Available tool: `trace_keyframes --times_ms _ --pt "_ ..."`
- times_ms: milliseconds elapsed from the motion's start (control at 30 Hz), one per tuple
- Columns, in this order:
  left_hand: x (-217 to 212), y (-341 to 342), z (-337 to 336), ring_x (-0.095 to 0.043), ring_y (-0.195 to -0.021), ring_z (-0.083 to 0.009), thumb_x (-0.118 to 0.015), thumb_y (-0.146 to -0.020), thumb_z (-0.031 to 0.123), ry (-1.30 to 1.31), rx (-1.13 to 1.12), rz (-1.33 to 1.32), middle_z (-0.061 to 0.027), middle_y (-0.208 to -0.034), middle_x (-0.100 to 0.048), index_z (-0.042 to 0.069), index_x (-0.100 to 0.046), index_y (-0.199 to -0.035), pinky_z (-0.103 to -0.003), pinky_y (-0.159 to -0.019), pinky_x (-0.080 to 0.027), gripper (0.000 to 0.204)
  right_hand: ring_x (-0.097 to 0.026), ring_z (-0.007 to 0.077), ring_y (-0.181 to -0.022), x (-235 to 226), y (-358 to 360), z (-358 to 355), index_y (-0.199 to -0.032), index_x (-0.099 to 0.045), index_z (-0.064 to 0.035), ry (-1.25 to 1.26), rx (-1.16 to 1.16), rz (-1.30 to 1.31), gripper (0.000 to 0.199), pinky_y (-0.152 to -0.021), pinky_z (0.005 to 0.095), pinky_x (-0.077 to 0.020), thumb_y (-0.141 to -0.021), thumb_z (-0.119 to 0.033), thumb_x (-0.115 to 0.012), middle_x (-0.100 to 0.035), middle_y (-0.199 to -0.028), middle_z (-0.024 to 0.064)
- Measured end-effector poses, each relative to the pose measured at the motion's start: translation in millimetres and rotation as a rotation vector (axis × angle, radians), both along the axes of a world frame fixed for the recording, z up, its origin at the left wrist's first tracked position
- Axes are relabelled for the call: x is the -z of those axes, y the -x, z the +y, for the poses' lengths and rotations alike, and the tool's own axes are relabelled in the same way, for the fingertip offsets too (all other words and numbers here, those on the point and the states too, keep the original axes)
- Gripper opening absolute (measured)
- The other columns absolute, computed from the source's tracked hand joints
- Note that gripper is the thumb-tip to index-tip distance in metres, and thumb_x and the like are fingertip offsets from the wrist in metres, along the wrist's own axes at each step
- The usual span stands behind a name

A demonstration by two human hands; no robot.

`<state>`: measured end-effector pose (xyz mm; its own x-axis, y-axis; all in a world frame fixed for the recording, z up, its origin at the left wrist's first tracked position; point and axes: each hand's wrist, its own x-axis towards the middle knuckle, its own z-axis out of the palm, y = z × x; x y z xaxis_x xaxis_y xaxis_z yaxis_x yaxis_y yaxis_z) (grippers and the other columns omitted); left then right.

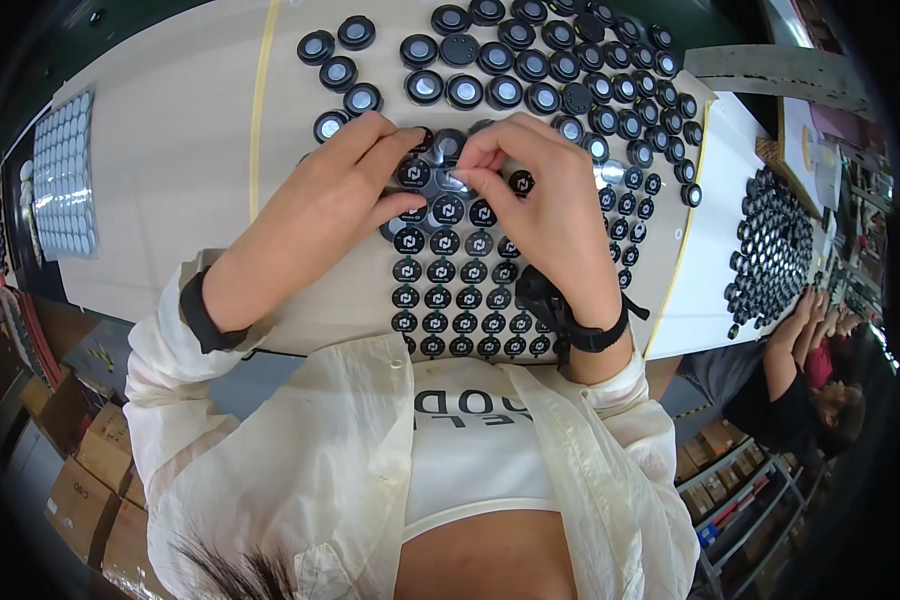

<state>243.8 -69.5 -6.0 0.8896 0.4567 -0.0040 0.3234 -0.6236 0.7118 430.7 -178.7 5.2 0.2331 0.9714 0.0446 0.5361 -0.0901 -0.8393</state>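
A clear sheet of round black stickers [441,270] with a white mark on each lies in front of me, its far end over some black round parts. My left hand [345,190] rests palm down on the left of that end, fingers stretched out and thumb apart. Close to its fingertips, my right hand [545,190] pinches thumb and forefinger together at the clear film. What sits in the pinch is too small to make out. Just beyond the hands are several black round parts with pale discs in their middles, one of them a round part [464,91].
More black round parts [629,124] spread along the far right, and a few [338,73] stand at the far left. Yellow tape [260,110] crosses the table [170,150]. A sheet of pale discs [65,180] lies at the left. Co-workers [805,375] are at the right.
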Motion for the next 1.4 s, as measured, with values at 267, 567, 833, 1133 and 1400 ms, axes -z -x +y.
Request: trace_keyframes --times_ms 267,567,833,1133,1400 --pt "-29 10 93 -0.064 -0.093 -0.0242 -0.064 -0.08 -0.01 -0.619 0.059 -0.007 -0.0083 -0.118 -0.061 0.007 -0.07 -0.109 -0.033 -0.078 -0.052 0.034 -0.061 0.0173 -0.073 -21 -12 -25 -0.087 -0.068 -0.0017 -0.14 -0.037 0.119 0.013 -0.07 0.0279 -0.0487 -0.077 -0.001 -0.077 -0.067 -0.082 0.0067" --pt "4 13 118 -0.066 -0.096 -0.0255 -0.065 -0.08 -0.011 -0.449 0.113 0.004 -0.0089 -0.115 -0.062 0.007 -0.061 -0.12 -0.034 -0.086 -0.053 0.044 -0.056 0.0048 -0.074 -21 -10 -31 -0.098 -0.065 0.0 -0.056 0.211 0.627 0.014 -0.07 0.0195 -0.0438 -0.087 -0.002 -0.073 -0.067 -0.086 0.0005" --pt "-22 -6 41 -0.066 -0.109 -0.0243 -0.058 -0.093 -0.007 0.992 0.062 -0.498 -0.0168 -0.125 -0.059 -0.005 -0.048 -0.132 -0.036 -0.095 -0.054 0.04 -0.057 0.002 -0.076 -22 -7 -28 -0.099 -0.062 -0.0007 -0.098 0.235 0.844 0.015 -0.067 0.016 -0.0428 -0.088 -0.001 -0.073 -0.067 -0.086 -0.0003" --pt "-8 -35 2 -0.065 -0.112 -0.0222 -0.066 -0.086 -0.012 0.98 0.034 -0.547 -0.0175 -0.131 -0.055 -0.004 -0.046 -0.131 -0.03 -0.094 -0.056 0.05 -0.057 0.001 -0.071 -25 0 -25 -0.098 -0.063 0.0004 -0.12 0.309 0.811 0.017 -0.063 0.0148 -0.0421 -0.086 -0.001 -0.075 -0.068 -0.084 0.0016" --pt "-13 -39 -7 -0.07 -0.1 -0.0193 -0.069 -0.085 -0.01 0.781 -0.109 -0.514 -0.0156 -0.116 -0.068 -0.006 -0.058 -0.125 -0.029 -0.09 -0.058 0.042 -0.048 -0.0003 -0.064 -20 2 -23 -0.102 -0.061 -0.001 -0.185 0.371 0.756 0.022 -0.057 0.0143 -0.0363 -0.085 0.0 -0.076 -0.07 -0.083 0.0029"
